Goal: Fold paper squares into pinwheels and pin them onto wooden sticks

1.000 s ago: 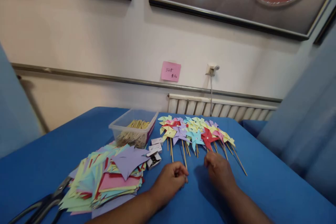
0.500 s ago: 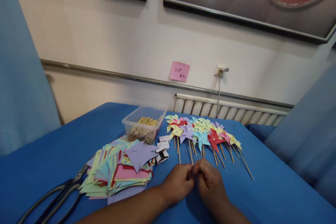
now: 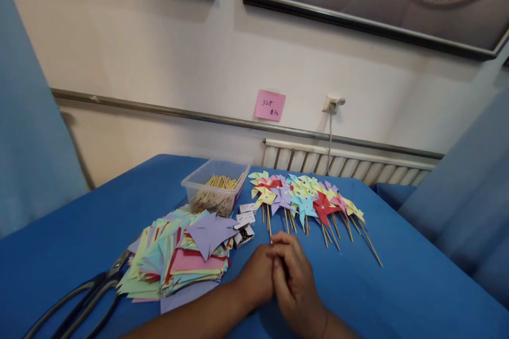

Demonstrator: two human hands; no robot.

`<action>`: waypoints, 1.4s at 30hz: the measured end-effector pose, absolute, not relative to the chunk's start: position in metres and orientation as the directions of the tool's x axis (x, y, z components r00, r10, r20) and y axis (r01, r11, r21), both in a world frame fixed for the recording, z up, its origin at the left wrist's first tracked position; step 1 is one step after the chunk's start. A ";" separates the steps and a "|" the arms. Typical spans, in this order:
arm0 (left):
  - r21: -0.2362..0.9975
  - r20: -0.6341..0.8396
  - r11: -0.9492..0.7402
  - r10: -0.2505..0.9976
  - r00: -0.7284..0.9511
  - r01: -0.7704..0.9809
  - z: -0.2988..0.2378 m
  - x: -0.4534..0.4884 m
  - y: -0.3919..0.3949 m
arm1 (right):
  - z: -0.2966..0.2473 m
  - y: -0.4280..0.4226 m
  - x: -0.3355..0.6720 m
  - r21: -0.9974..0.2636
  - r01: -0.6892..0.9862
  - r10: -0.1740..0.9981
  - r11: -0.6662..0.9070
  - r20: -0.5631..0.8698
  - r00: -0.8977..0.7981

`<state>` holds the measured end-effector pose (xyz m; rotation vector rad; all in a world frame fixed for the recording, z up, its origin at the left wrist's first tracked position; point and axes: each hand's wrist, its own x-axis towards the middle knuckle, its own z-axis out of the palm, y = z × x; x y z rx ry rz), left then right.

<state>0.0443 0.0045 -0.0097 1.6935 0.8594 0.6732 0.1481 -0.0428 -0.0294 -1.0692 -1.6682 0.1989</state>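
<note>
My left hand (image 3: 256,274) is curled into a fist at the table's front, its fingertips hidden. My right hand (image 3: 295,287) lies against it, fingers folded over the left knuckles. No object shows in either hand. Beyond them, finished paper pinwheels (image 3: 304,205) in several colours lie in rows, their sticks pointing toward me. On the left is a loose stack of cut paper squares (image 3: 170,259) with a purple cut sheet (image 3: 210,234) on top. Beside it stand small white boxes (image 3: 245,218); the nearest box (image 3: 244,236) is uncovered and holds dark small pieces.
A clear plastic tub (image 3: 191,186) of thin wooden sticks (image 3: 220,184) stands behind the paper. Large scissors (image 3: 101,288) lie at the left front on the blue table cover (image 3: 413,291). A radiator (image 3: 350,161), a rail (image 3: 175,113) and a pink note (image 3: 270,105) are along the wall.
My hands were two fists meeting at the fingers. Now they are further left, and the right hand has closed over the left. The view has shifted slightly.
</note>
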 end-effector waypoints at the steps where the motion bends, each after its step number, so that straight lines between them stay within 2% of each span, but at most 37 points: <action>1: 0.927 0.034 -0.243 0.813 0.581 0.285 -0.003 0.041 0.005 | -0.029 -0.041 0.152 -0.616 0.542 0.723 0.572 0.691 0.022; 2: 0.860 0.057 -0.333 0.815 0.577 0.386 0.005 0.036 0.005 | -0.029 -0.040 0.154 -0.626 0.539 0.722 0.563 0.691 0.048; 4: 0.622 0.118 -0.488 0.832 0.542 0.612 0.023 0.022 0.007 | -0.028 -0.036 0.156 -0.648 0.525 0.729 0.552 0.680 0.073; 6: 0.475 0.158 -0.503 0.856 0.492 0.722 0.041 0.001 0.011 | -0.028 -0.035 0.155 -0.672 0.504 0.759 0.543 0.649 0.048; 9: 0.363 0.300 -0.486 0.868 0.394 0.795 0.057 -0.034 0.018 | -0.029 -0.035 0.150 -0.717 0.464 0.815 0.520 0.579 -0.019; 10: 0.313 0.319 -0.514 0.849 0.422 0.798 0.057 -0.045 0.021 | -0.029 -0.036 0.148 -0.730 0.452 0.829 0.512 0.558 -0.038; 12: 0.225 0.341 -0.537 0.825 0.451 0.813 0.053 -0.061 0.025 | -0.031 -0.036 0.146 -0.748 0.435 0.846 0.502 0.530 -0.064; 15: 0.182 0.317 -0.562 0.811 0.492 0.807 0.042 -0.073 0.029 | -0.033 -0.036 0.146 -0.768 0.415 0.861 0.487 0.502 -0.082; 18: 0.179 0.313 -0.526 0.831 0.459 0.831 0.041 -0.076 0.032 | -0.035 -0.036 0.146 -0.789 0.393 0.874 0.473 0.478 -0.092; 21: 0.234 0.394 -0.435 0.860 0.325 0.869 0.047 -0.078 0.034 | -0.035 -0.035 0.145 -0.812 0.374 0.889 0.447 0.450 -0.086; 23: 0.333 0.464 -0.364 0.866 0.184 0.870 0.051 -0.080 0.033 | -0.037 -0.035 0.144 -0.839 0.364 0.910 0.404 0.409 -0.067; 25: 0.486 0.502 -0.282 0.865 -0.001 0.827 0.053 -0.080 0.031 | -0.040 -0.034 0.143 -0.874 0.348 0.937 0.340 0.348 -0.041; 28: 0.717 0.441 -0.165 0.860 -0.257 0.678 0.054 -0.075 0.026 | -0.042 -0.034 0.141 -0.922 0.295 0.967 0.250 0.254 -0.024; 30: 0.806 0.391 -0.158 0.866 -0.311 0.571 0.052 -0.069 0.021 | -0.040 -0.036 0.140 -0.947 0.224 0.974 0.228 0.221 -0.056; 33: 0.859 0.379 -0.242 0.893 -0.243 0.451 0.047 -0.056 0.014 | -0.037 -0.038 0.137 -0.979 0.023 0.967 0.205 0.198 -0.161; 36: 0.830 0.436 -0.379 0.898 -0.053 0.408 0.035 -0.042 0.004 | -0.035 -0.037 0.136 -0.942 -0.334 0.958 0.028 0.120 -0.259; 39: 0.687 0.583 -0.646 0.763 0.278 0.333 0.019 -0.031 -0.004 | -0.032 -0.033 0.139 -0.768 -0.606 0.944 -0.208 0.006 -0.331; 42: 0.546 0.607 -0.799 0.586 0.537 0.253 0.005 -0.027 -0.010 | -0.027 -0.031 0.145 -0.647 -0.730 0.963 -0.220 -0.027 -0.267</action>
